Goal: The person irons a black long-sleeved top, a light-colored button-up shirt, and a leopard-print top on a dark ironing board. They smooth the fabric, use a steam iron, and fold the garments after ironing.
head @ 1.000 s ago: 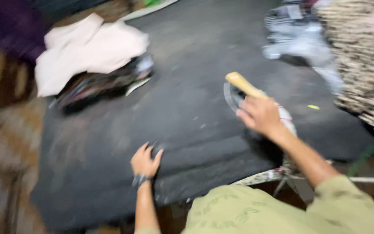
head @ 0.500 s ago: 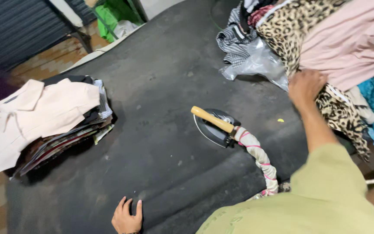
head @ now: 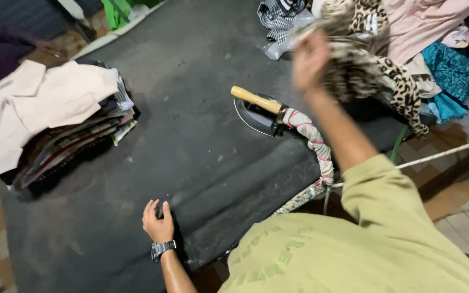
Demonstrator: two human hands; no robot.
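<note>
Pulling a garment off the heap is the step we judge in hand. We note the dark pad (head: 191,141) broad and bare mid-surface, its near edge under our left hand (head: 157,223), which rests flat, fingers apart. Folded clothes (head: 50,114) crowd its left edge; the heap (head: 435,49) its right. Our right hand (head: 310,57), blurred, is clamped on the leopard cloth (head: 375,70), lifted above the heap. Next calls for clearing the iron (head: 259,111).

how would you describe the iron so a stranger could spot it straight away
Start at the dark grey padded table. Near its right edge, below the heap of clothes, sits the iron. It alone has a yellow wooden handle and a cloth-wrapped cord.
</note>
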